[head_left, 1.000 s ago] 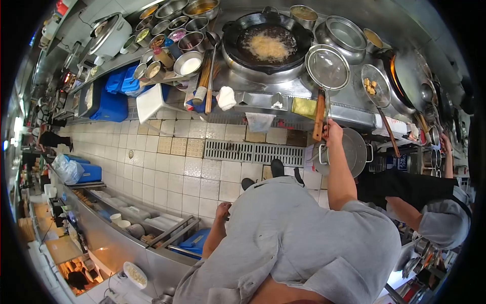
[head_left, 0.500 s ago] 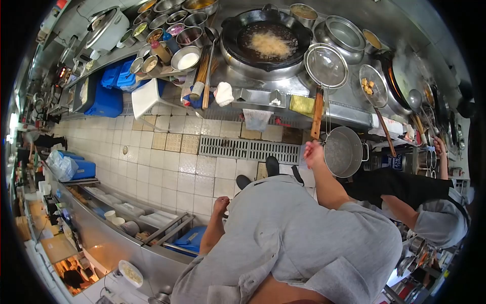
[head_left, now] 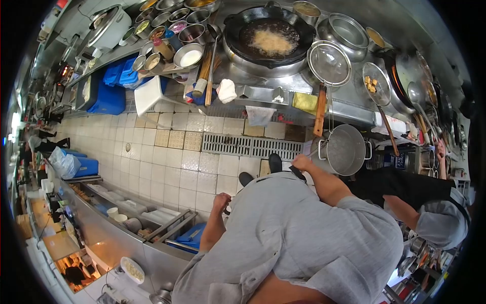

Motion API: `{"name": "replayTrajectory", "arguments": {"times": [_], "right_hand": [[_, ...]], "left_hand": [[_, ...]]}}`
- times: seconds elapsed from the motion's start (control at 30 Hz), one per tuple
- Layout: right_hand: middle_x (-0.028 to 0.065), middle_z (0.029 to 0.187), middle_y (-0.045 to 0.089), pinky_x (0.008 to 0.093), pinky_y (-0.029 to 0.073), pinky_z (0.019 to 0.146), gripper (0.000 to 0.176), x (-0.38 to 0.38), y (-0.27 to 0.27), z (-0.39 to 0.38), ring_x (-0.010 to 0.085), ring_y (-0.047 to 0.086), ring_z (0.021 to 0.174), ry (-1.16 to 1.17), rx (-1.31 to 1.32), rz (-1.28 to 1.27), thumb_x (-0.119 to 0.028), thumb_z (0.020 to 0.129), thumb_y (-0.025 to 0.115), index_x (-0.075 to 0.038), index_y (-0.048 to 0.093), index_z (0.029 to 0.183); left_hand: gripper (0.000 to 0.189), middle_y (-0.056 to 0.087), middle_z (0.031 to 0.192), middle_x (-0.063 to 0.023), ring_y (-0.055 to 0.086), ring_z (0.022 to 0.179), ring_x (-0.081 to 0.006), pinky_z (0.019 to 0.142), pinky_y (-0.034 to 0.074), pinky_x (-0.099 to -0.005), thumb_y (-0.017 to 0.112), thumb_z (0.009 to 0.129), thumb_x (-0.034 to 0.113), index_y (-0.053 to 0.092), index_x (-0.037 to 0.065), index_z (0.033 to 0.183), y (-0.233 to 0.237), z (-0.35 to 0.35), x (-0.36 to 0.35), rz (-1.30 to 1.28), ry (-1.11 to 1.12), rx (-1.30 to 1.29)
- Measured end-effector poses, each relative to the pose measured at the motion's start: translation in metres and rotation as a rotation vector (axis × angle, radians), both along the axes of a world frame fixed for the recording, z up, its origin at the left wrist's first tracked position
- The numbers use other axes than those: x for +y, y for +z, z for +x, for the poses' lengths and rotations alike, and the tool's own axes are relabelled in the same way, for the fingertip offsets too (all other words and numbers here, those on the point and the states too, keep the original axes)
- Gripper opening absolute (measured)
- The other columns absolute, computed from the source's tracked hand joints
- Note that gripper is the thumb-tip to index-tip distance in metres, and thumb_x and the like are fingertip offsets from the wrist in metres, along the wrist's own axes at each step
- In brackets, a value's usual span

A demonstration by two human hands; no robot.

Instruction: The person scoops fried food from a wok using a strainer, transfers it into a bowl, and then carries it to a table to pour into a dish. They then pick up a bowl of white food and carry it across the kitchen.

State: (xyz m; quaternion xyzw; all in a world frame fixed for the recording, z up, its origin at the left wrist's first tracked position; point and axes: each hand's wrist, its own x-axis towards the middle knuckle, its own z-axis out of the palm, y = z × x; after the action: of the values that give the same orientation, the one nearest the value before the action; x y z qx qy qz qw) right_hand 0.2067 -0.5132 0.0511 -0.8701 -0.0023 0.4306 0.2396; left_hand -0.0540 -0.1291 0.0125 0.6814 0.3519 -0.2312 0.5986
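My left hand [head_left: 221, 201] hangs beside my shirt with its fingers curled; whether anything is in it is hidden. My right hand [head_left: 302, 162] is closed near the left side of a metal pot [head_left: 346, 150], and its contents cannot be made out. Above it, the wooden handle [head_left: 320, 110] of a round strainer [head_left: 329, 64] sticks out over the counter edge, apart from the hand. Pale food [head_left: 272, 42] bubbles in dark oil in a black wok [head_left: 246, 54] on the stove.
A co-worker in a grey sleeve [head_left: 441, 225] stands at the right, near a strainer holding fried pieces [head_left: 372, 84]. Bowls and a ladle [head_left: 214, 33] line the counter. A white stool [head_left: 148, 94] stands at its edge. A steel counter [head_left: 121, 233] runs along the lower left.
My right hand has moved down and left, away from the strainer handle's lower end. My left hand has barely moved. The camera view has shifted slightly.
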Motion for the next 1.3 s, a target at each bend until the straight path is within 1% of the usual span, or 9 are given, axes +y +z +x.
{"name": "replayTrajectory", "arguments": {"times": [0.1,0.2,0.3,0.4,0.5,0.6,0.8,1.0,1.3], "right_hand": [[0.0177,0.078,0.063,0.0338,0.053,0.052,0.029,-0.002,0.02,0.01,0.0291,0.063,0.058,0.05,-0.014,-0.048,-0.026,0.077,0.056,0.002,0.062,0.085],[0.0184,0.082,0.062,0.0336,0.053,0.05,0.03,-0.015,0.001,0.011,0.0291,0.063,0.057,-0.07,-0.021,-0.015,-0.026,0.078,0.056,0.002,0.062,0.088],[0.0186,0.084,0.061,0.0335,0.052,0.047,0.03,-0.013,0.019,0.007,0.0276,0.063,0.056,-0.068,-0.095,-0.055,-0.026,0.078,0.056,0.001,0.062,0.089],[0.0182,0.082,0.062,0.0338,0.052,0.047,0.029,-0.02,0.013,0.002,0.0269,0.063,0.055,-0.055,-0.073,-0.043,-0.026,0.078,0.056,0.001,0.061,0.089],[0.0176,0.08,0.062,0.0339,0.053,0.048,0.028,-0.03,-0.014,0.0,0.0273,0.063,0.054,-0.164,-0.088,-0.048,-0.026,0.079,0.055,0.001,0.061,0.088],[0.0164,0.078,0.063,0.0339,0.053,0.049,0.027,-0.041,-0.018,-0.001,0.0278,0.062,0.053,-0.22,-0.125,-0.05,-0.024,0.079,0.053,0.0,0.061,0.089],[0.0187,0.076,0.061,0.0346,0.053,0.048,0.03,-0.05,-0.012,0.004,0.0286,0.063,0.055,-0.231,-0.126,-0.088,-0.021,0.076,0.051,0.004,0.059,0.089],[0.0146,0.068,0.057,0.0347,0.051,0.042,0.026,-0.046,-0.006,0.01,0.0233,0.058,0.053,-0.43,-0.033,0.064,-0.017,0.073,0.054,0.005,0.059,0.087],[0.012,0.069,0.057,0.0341,0.051,0.042,0.025,-0.048,0.002,0.01,0.0211,0.056,0.053,-0.429,-0.008,0.119,-0.017,0.072,0.058,0.003,0.061,0.087]], "left_hand": [[0.027,0.056,0.059,-0.0044,0.05,0.049,-0.0112,0.045,0.039,-0.0249,0.046,0.078,0.025,0.059,0.002,0.074,-0.02,-0.009,0.004,-0.026,-0.027,-0.178],[0.027,0.059,0.063,-0.0067,0.053,0.051,-0.0151,0.048,0.043,-0.0275,0.045,0.079,0.024,0.059,0.002,0.075,-0.072,-0.022,0.017,0.206,-0.427,-0.333],[0.022,0.06,0.066,-0.0088,0.055,0.056,-0.0198,0.051,0.045,-0.0308,0.048,0.077,0.021,0.059,0.002,0.076,-0.078,-0.026,0.012,0.268,-0.449,-0.695],[0.017,0.059,0.068,-0.0107,0.057,0.06,-0.0228,0.053,0.045,-0.0333,0.05,0.074,0.018,0.058,0.003,0.073,-0.069,-0.021,0.012,0.434,-0.665,-0.832],[0.015,0.057,0.065,-0.011,0.056,0.059,-0.0216,0.053,0.044,-0.0323,0.05,0.071,0.015,0.057,0.003,0.065,-0.072,-0.022,0.011,0.46,-0.581,-0.934],[0.018,0.057,0.065,-0.0111,0.054,0.057,-0.0197,0.052,0.043,-0.0319,0.049,0.072,0.014,0.055,0.003,0.06,-0.061,-0.02,0.012,0.487,-0.671,-0.325],[0.023,0.056,0.061,-0.0081,0.053,0.054,-0.0168,0.05,0.042,-0.0292,0.047,0.074,0.02,0.056,0.003,0.061,-0.065,-0.023,0.014,0.35,-0.506,-0.435],[0.022,0.053,0.058,-0.0045,0.052,0.049,-0.0164,0.048,0.042,-0.0291,0.045,0.076,0.021,0.057,0.004,0.066,-0.042,-0.015,0.002,0.109,-0.119,-0.024],[0.015,0.05,0.055,-0.0038,0.048,0.041,-0.0148,0.035,0.037,-0.0288,0.044,0.066,-0.002,0.054,0.006,0.073,-0.047,-0.01,0.009,0.071,-0.211,-0.121]]}}
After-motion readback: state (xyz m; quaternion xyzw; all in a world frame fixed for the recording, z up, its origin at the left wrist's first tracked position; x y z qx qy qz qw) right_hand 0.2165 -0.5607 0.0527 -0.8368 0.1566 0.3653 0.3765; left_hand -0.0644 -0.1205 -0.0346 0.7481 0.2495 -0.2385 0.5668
